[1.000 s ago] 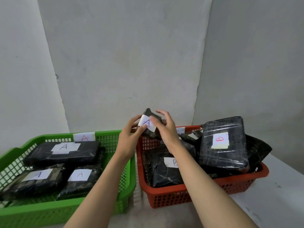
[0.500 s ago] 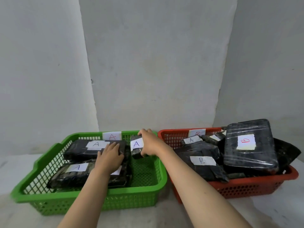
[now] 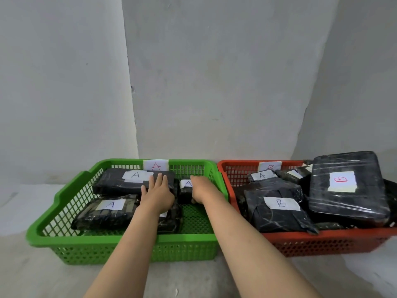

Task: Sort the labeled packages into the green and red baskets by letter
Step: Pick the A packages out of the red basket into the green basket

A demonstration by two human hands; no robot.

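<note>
— How far is the sorting now?

— The green basket (image 3: 64, 237) has three packages marked A, and the right hand (image 3: 200, 191) is closed around a small A package (image 3: 186, 189), low at the back of this basket. The left hand (image 3: 158, 195) lies flat and open on the other packages.

— What is left?

— In the red basket (image 3: 322, 244) one A package (image 3: 262, 176) lies among the B ones. I think it must go to the green one.

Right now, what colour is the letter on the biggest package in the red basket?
Red, on a white label; head view.
</note>
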